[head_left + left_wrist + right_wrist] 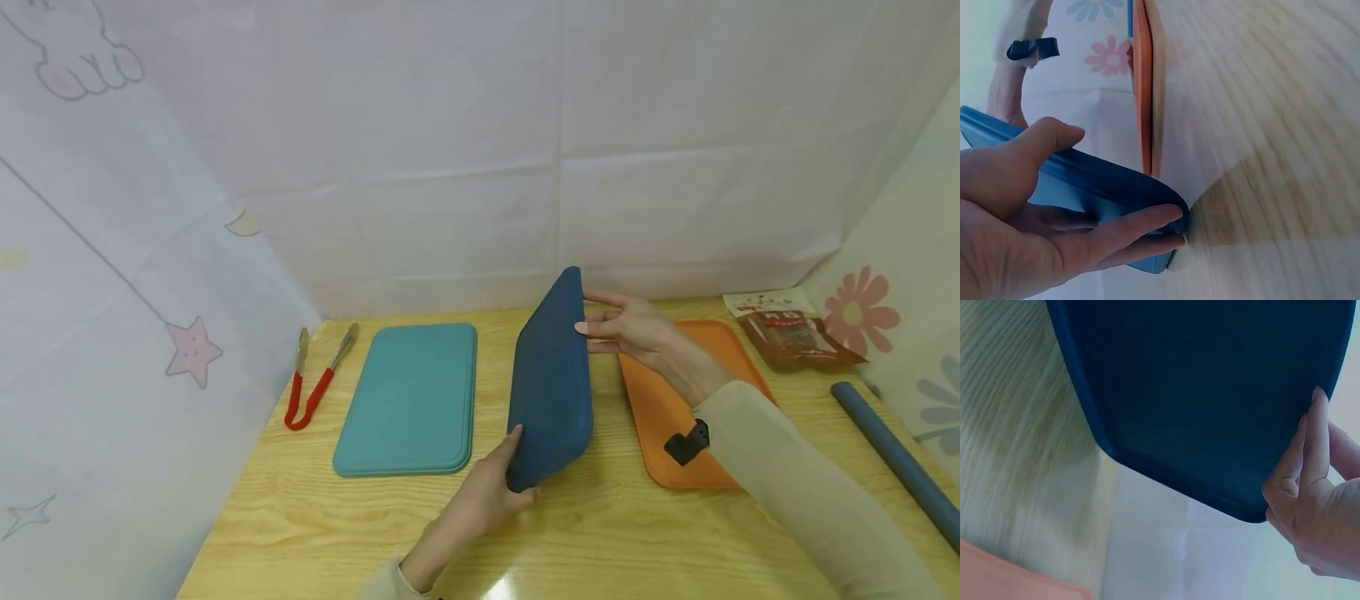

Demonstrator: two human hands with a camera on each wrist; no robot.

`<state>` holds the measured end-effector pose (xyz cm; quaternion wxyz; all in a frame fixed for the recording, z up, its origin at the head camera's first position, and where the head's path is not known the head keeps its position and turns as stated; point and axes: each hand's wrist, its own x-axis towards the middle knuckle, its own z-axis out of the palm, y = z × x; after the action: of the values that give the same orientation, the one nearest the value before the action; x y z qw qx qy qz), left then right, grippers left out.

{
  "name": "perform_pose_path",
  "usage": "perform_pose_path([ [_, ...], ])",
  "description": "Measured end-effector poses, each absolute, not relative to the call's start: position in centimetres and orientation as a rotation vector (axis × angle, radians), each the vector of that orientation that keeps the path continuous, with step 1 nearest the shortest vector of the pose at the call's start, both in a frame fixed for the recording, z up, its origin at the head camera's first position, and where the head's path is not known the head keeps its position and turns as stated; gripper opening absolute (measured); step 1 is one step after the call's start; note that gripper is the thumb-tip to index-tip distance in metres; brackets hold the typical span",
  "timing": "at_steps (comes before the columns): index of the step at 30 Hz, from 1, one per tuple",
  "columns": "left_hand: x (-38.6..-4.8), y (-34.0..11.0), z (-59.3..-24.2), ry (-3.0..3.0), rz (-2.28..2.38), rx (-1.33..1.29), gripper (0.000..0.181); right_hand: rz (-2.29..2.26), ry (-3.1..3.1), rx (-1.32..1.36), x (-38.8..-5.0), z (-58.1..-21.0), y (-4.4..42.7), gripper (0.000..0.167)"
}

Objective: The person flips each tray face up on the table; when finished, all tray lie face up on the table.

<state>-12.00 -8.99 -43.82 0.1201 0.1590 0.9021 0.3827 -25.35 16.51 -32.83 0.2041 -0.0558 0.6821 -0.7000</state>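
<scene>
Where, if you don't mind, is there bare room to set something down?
Bare table lies in front of the teal tray, left of the left hand, and in front of the orange tray. Packet and blue rod crowd the right edge.

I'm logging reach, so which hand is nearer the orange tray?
Right: the right hand is near the far left corner of the orange tray; the left hand, gripping the blue tray, is farther left.

A cloth-screened table corner, whether in a home or a studio cannot be told: pale fabric point(450, 125), with a pink star point(192, 350) at left and flowers point(870, 315) at right, backs a wood-grain table point(300, 533); red-handled tongs point(318, 390) at centre-left suggest kitchenware.
</scene>
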Motion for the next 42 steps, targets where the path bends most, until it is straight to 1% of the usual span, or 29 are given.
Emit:
perform_pose_path([
  [7,-11.0,-8.3,-43.2,2.667,1.135,0.390,0.081,-1.976,1.882,-0.166,-25.5,-32.2,14.9,0.076],
  [12,-10.3,-7.9,-42.9,2.677,1.263,0.422,0.078,-2.004,1.851,-0.173,-25.8,-31.9,13.4,0.076],
  [19,-9.3,-7.6,-42.7,2.730,1.516,0.574,0.089,-2.045,1.823,-0.171,-26.0,-31.6,11.8,0.076],
  [26,-9.4,-7.4,-40.7,2.844,1.699,0.782,0.092,-2.034,1.844,-0.173,-26.2,-31.1,10.5,0.076],
  [30,-9.7,-7.4,-39.5,3.004,1.664,0.919,0.087,-2.036,1.846,-0.178,-26.2,-31.0,10.0,0.076],
  [38,-9.9,-7.5,-38.1,3.151,1.582,1.019,0.069,-2.047,1.851,-0.177,-25.9,-31.0,9.6,0.073],
  [40,-9.9,-7.6,-38.0,3.163,1.596,1.031,0.066,-2.048,1.848,-0.176,-25.8,-31.2,9.6,0.069],
  [42,-9.8,-7.6,-38.0,3.190,1.594,1.036,0.064,-2.052,1.831,-0.153,-25.8,-31.9,9.7,0.061],
])
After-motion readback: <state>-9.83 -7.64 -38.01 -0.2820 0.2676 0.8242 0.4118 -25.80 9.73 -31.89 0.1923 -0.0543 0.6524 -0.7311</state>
